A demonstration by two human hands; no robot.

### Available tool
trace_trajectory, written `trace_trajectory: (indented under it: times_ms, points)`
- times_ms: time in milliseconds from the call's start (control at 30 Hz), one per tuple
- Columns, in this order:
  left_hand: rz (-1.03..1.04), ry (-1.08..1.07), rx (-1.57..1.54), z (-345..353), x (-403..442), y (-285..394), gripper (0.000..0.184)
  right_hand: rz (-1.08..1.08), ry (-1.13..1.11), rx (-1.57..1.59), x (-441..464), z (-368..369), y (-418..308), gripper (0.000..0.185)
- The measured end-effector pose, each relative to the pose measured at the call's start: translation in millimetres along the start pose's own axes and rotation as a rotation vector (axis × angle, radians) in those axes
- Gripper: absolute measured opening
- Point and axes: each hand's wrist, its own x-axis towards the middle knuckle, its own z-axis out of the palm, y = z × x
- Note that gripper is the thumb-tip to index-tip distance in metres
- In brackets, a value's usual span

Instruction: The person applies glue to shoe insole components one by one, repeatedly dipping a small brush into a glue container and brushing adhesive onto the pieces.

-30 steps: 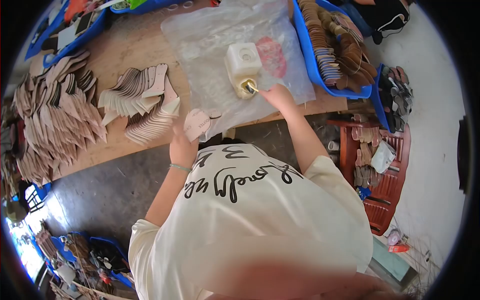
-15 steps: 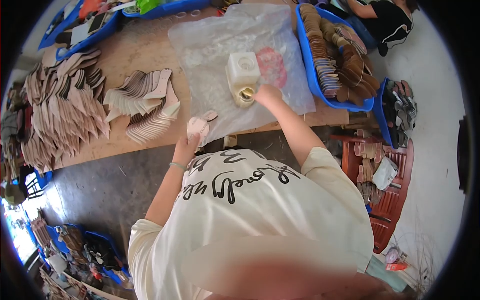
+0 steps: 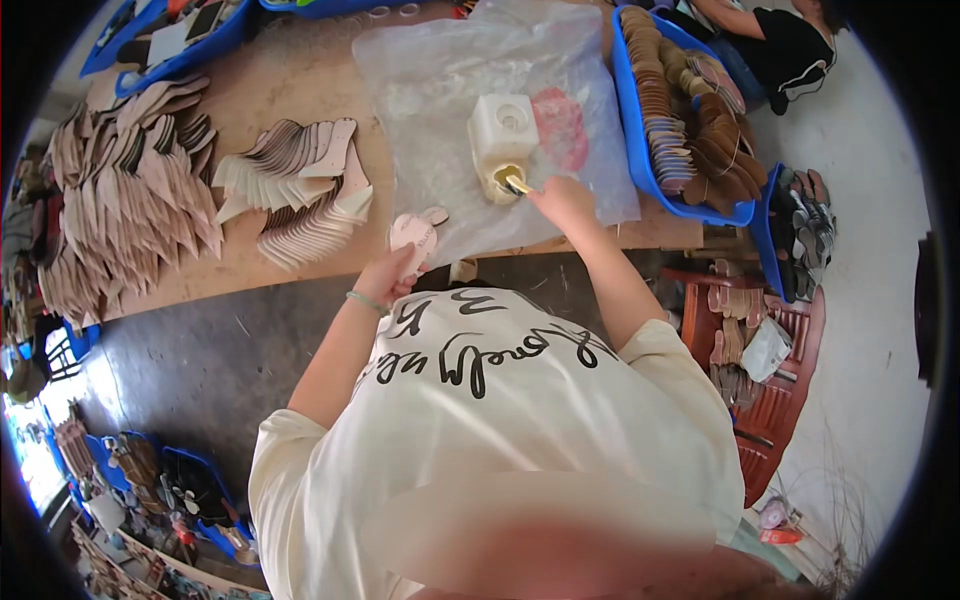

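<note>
The right hand (image 3: 562, 203) pinches a brush (image 3: 519, 184) slanting left into the bottle (image 3: 503, 148); the left hand (image 3: 388, 275), farther from it, pinches a sole (image 3: 413, 231) pointing ahead and rightward.

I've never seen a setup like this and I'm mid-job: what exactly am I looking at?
There is no machine: these are a person's bare hands, seen from a camera worn on the head, looking forward and down. The left hand holds a flat pale-pink shoe-sole-shaped piece. The right hand holds a thin yellowish stick at the mouth of a white plastic container. That stands on a clear plastic sheet over a brown wooden table, beside fanned pale-pink stacks.
</note>
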Motion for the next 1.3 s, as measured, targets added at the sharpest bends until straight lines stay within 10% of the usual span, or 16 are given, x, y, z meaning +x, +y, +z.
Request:
trace_trajectory:
  times_ms: [500, 800, 1300]
  points:
    - [-0.067, -0.059, 0.055, -5, 5, 21, 0.032, 0.095, 0.143, 0.124, -32, 47, -1, 0.045]
    - [-0.026, -0.061, -0.027, -3, 3, 30, 0.024, 0.049, -0.014, 0.922, -103, 34, -52, 0.03]
    - [-0.123, 0.096, -0.134, -4, 0, 33, 0.019, 0.063, -0.054, 0.847, -88, 105, -101, 0.036]
